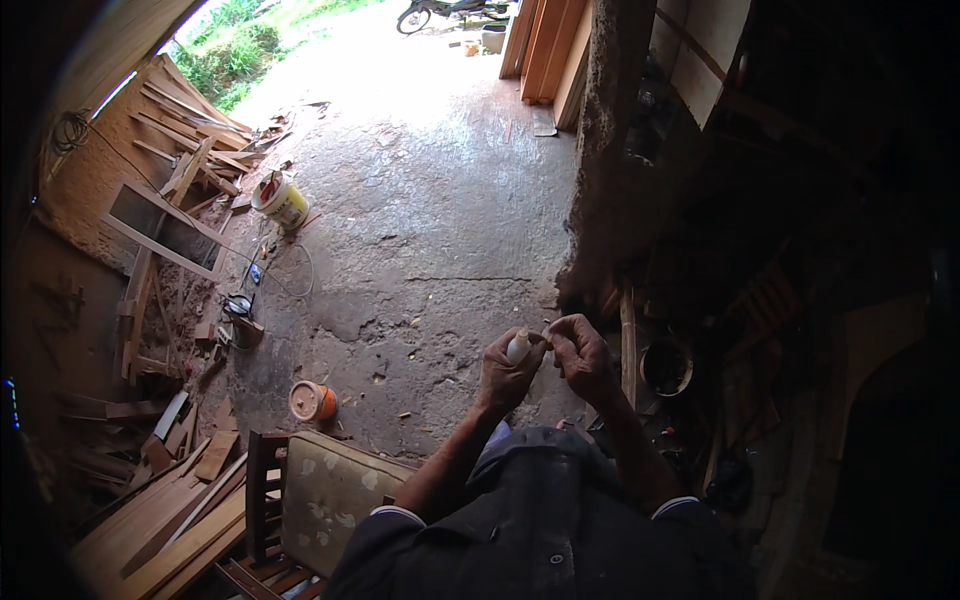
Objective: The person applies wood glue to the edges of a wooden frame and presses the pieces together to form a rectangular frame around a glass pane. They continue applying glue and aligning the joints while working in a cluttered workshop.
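A small white bottle [518, 346] with a rounded, pale body stands nearly upright in the person's left hand [507, 372], its upper end poking out above the curled fingers; it is too small to make out any cap or label. It is held in the air in front of the chest, above the cracked concrete floor [430, 220].

The left hand is clenched around the lower part of the bottle, knuckles outward, the wrist bent up from a forearm that rises out of a dark rolled sleeve with a pale cuff. The right hand [580, 355] sits just beside it at the same height, its fingertips pinched together at the bottle's top, touching or nearly touching it; whether it grips anything there cannot be told. Both forearms come in from the lower edge and converge toward the bottle.

Below the left arm stands a wooden chair with a worn cream cushion [330, 490]. On the floor near it lies an orange tub [312, 401], and farther off a white bucket [281, 199] stands by a stack of timber offcuts [170, 160] along the brick wall. To the right, a dark round pot [666, 367] sits in shadow.
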Motion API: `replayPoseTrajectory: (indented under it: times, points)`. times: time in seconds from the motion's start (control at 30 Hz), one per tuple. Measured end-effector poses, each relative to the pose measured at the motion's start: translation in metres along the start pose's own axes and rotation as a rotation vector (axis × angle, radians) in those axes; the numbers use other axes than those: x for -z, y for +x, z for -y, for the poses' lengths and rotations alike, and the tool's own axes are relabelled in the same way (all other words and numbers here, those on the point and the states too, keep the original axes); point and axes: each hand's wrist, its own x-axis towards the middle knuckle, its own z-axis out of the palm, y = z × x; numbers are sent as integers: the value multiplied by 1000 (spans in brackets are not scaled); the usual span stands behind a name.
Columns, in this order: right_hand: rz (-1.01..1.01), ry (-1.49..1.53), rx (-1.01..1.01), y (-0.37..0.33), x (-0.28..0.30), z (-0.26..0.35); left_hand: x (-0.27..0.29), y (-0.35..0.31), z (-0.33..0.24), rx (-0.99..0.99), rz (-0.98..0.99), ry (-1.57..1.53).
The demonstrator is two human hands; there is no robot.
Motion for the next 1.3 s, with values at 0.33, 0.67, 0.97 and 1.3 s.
replayPoseTrajectory:
  times: [0.33,0.67,0.97,1.3]
  points:
    - [96,127,-108,8,-13,-17,15,-4,-1,-18,-32,-23]
    - [128,223,-61,6,-20,-19,16,-8,5,-27,-132,-70]
    - [8,331,-37,5,-34,-17,14,-11,7,-60,-185,-14]
    - [106,2,-26,9,-29,-13,20,-6,10,-121,-212,151]
